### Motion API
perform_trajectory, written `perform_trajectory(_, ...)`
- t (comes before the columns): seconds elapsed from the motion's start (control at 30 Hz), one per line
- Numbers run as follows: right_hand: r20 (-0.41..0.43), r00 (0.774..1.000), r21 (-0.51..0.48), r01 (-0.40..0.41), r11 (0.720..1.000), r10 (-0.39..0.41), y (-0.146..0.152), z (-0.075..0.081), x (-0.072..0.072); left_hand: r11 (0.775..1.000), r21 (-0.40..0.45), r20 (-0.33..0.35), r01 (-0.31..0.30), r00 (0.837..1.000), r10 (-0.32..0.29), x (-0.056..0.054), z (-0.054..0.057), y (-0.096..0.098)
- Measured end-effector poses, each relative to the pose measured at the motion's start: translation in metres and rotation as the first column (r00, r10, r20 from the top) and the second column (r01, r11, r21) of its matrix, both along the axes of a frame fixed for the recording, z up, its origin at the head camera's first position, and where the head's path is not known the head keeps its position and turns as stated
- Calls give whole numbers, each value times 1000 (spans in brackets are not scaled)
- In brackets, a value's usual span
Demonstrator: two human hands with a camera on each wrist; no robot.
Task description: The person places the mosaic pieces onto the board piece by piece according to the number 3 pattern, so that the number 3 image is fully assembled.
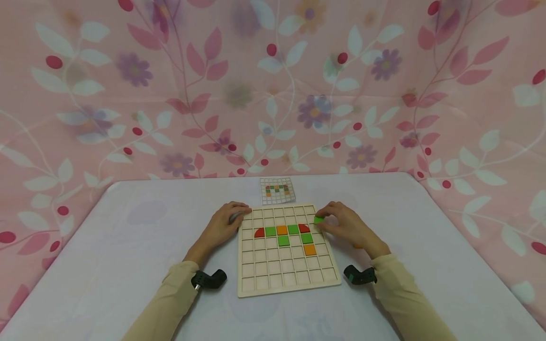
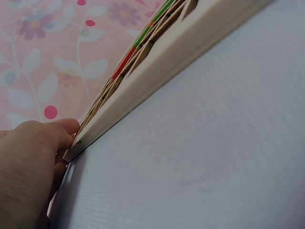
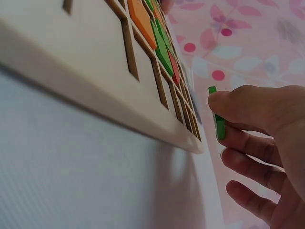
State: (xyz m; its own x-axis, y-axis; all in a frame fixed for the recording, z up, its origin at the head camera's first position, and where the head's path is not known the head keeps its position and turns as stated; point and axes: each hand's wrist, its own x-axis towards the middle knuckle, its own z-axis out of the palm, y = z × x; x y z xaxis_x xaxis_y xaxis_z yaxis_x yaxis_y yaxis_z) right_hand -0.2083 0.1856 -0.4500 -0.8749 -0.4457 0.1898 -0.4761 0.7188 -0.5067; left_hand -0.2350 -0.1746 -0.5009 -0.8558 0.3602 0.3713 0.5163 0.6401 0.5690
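Note:
A wooden grid board lies on the table, with red quarter-round, green and orange square tiles in some of its cells. My left hand grips the board's far left corner; in the left wrist view its fingers wrap that corner. Just off the board's far right edge, my right hand pinches a green square tile between thumb and fingertips. From the right wrist, that green tile is seen edge-on, apart from the board, the other fingers loosely bent below it.
Behind the board lies a printed card showing a grid with coloured cells. An orange piece shows partly beneath the right wrist. A white cloth covers the table, and a flowered pink curtain hangs behind it.

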Motion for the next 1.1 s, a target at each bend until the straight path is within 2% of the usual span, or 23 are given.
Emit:
perform_trajectory(0.13, 18, 1000, -1, -12, 1000, 12, -8, 0, 2, 1000, 7, -9, 4, 1000, -4, 0, 1, 1)
perform_trajectory(0.4, -12, 998, 17, -65, 998, 65, -23, 1, 4, 1000, 2, 0, 4, 1000, -4, 0, 1, 2)
perform_trajectory(0.57, -45, 994, 60, -97, 994, 99, -31, -1, 4, 1000, -2, 0, 3, 1000, -3, 0, 2, 1)
perform_trajectory(0.8, -49, 988, 60, -146, 987, 149, -42, -2, 5, 1000, 3, -5, 2, 1000, -2, 1, 2, 1)
perform_trajectory(1.1, -51, 987, 78, -145, 986, 149, -55, 1, 10, 1000, 4, -8, 0, 1000, 0, 1, 1, 0)
